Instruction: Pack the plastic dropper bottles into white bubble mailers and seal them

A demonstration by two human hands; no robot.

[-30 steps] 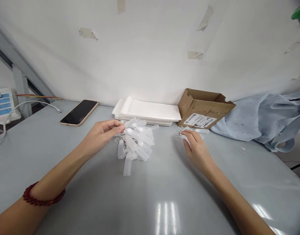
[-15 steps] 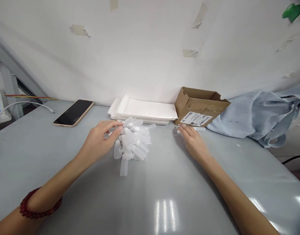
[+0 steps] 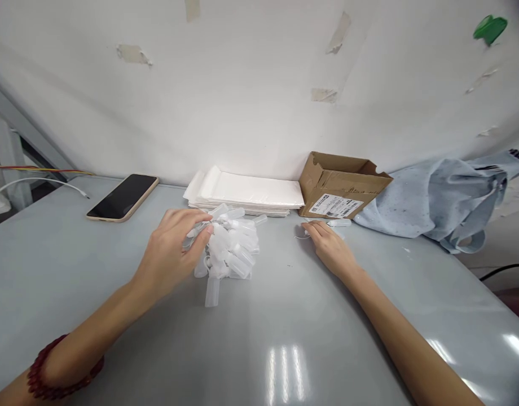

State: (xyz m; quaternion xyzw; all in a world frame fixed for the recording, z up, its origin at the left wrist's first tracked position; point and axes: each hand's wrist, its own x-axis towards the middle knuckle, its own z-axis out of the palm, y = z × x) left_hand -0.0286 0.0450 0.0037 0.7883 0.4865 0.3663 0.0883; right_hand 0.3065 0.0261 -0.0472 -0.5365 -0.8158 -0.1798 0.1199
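A pile of small translucent plastic tubes [image 3: 238,242] with white ends and thin loops lies on the grey table [image 3: 242,349]. My left hand [image 3: 170,242] reaches into the pile's left side, thumb and fingers closed around a translucent tube that partly shows between them. My right hand [image 3: 329,245] rests on the table in front of the cardboard box, its fingers bent together over another translucent piece. A thin white loop [image 3: 302,237] sticks out left of those fingers; the rest is hidden under the hand. Just beyond it lies a separate tube [image 3: 339,223].
Behind the pile is a stack of white padded envelopes [image 3: 255,192]. The open cardboard box [image 3: 344,186] stands beside it, with a light blue cloth [image 3: 420,197] to its right. A phone [image 3: 124,197] and a white cable [image 3: 43,179] are at the left. A white wall closes off the back.
The view has shifted slightly. My left hand's fingers have sunk a little further around a tube at the pile's edge. My right hand has slid slightly off the separate tube, which shows more.
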